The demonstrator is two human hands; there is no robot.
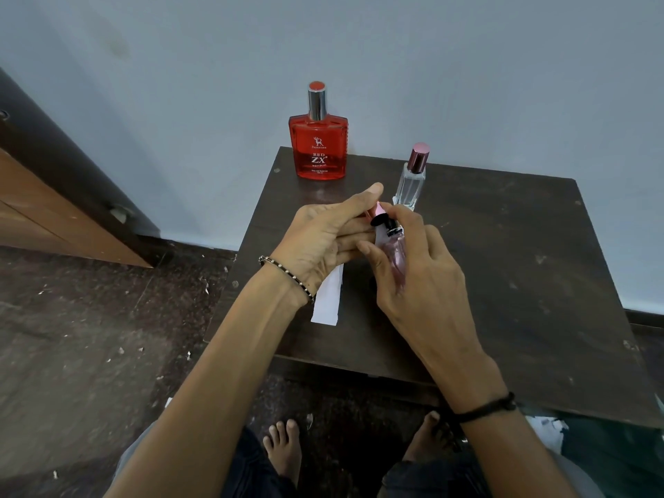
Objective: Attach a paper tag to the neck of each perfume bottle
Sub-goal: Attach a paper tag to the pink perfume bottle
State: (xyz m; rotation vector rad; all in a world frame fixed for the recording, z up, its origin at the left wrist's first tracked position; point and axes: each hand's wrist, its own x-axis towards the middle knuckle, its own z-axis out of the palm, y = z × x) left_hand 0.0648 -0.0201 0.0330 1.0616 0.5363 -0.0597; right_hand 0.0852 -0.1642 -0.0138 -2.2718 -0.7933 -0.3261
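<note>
Right hand (420, 278) grips bottle (393, 253), left hand (316, 242) pinches cap (378, 209)

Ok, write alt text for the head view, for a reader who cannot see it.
A person's right hand grips a small pink perfume bottle over a dark table, the left hand at its neck. A white paper strip lies on the table; a red bottle and a clear bottle stand behind.

Domestic room, likely a bedroom or living room. Evidence: small dark wooden surface (503, 282) set against a plain pale painted wall (179, 84); speckled stone floor (90, 336) littered with paper scraps; wooden door (54, 210) at left; bare feet (284, 447) below.
</note>
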